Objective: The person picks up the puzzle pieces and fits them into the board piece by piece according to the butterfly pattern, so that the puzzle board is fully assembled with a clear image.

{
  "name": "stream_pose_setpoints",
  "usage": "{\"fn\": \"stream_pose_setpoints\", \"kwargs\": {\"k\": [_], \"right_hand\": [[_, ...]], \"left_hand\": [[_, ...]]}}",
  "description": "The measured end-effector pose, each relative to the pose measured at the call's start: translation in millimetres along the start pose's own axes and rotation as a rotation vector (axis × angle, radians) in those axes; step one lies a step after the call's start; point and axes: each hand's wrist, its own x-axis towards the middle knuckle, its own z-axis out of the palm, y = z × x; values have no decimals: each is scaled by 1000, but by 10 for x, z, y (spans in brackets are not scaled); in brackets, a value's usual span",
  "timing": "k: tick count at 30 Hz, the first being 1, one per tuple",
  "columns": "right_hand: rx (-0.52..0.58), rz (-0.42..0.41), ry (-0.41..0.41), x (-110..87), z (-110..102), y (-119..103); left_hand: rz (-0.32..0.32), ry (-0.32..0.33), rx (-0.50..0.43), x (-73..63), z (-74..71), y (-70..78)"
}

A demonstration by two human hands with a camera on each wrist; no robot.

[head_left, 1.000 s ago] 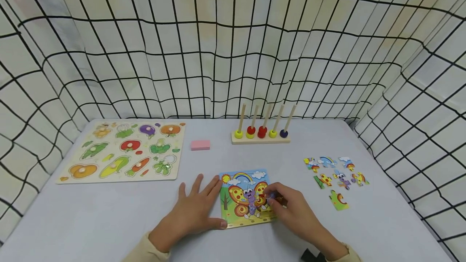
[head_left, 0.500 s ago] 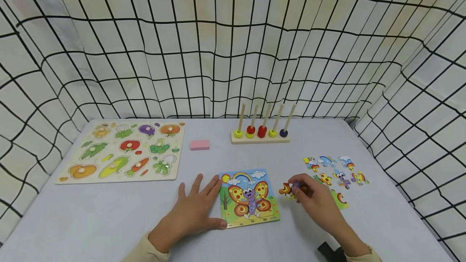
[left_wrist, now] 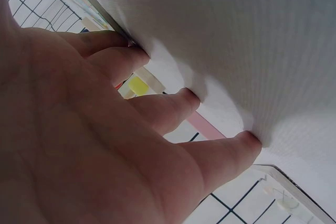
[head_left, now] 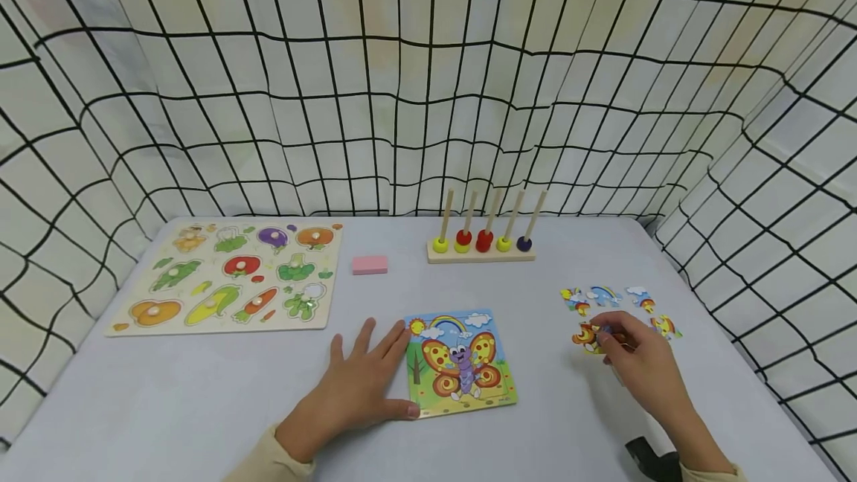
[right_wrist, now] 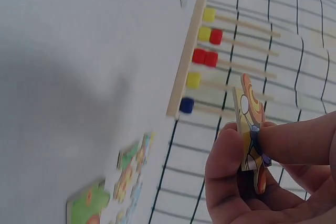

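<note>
My left hand [head_left: 361, 385] lies with spread, straight fingers beside the square butterfly picture board [head_left: 462, 363], its thumb on the lower left corner. In the left wrist view, the fingertips [left_wrist: 249, 137] rest on the white cloth, the nearest ones against the board's edge. Over on the right, my right hand [head_left: 643, 367] pinches a jigsaw piece [right_wrist: 244, 124] between thumb and fingers, showing yellow, red-orange and purple. That hand is over the group of loose jigsaw pieces [head_left: 605, 296] and covers some of them.
A wooden vegetable puzzle board [head_left: 230, 277] occupies the left side. At the back are a pink block [head_left: 370, 265] and a bead stacker [head_left: 480, 256] with upright pegs. Black netting [head_left: 395, 95] over white walls encloses the table's back and sides.
My right hand has carried the jigsaw piece from the board's right edge rightward to the loose pieces. The left hand has stayed in place at the board.
</note>
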Motion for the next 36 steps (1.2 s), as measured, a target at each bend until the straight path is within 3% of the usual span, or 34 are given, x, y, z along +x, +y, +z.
{"fn": "stream_pose_setpoints", "kwargs": {"k": [11,17,26,36], "right_hand": [[-93,126,62,48,-366,345],[-152,195,57,90,-515,567],[-179,226,-53,139,-633,765],[-239,281,-177,186,-687,821]], "left_hand": [[4,3,5,10,22,6],[8,2,15,25,49,12],[6,7,15,14,30,13],[-4,-2,19,-4,-21,25]]}}
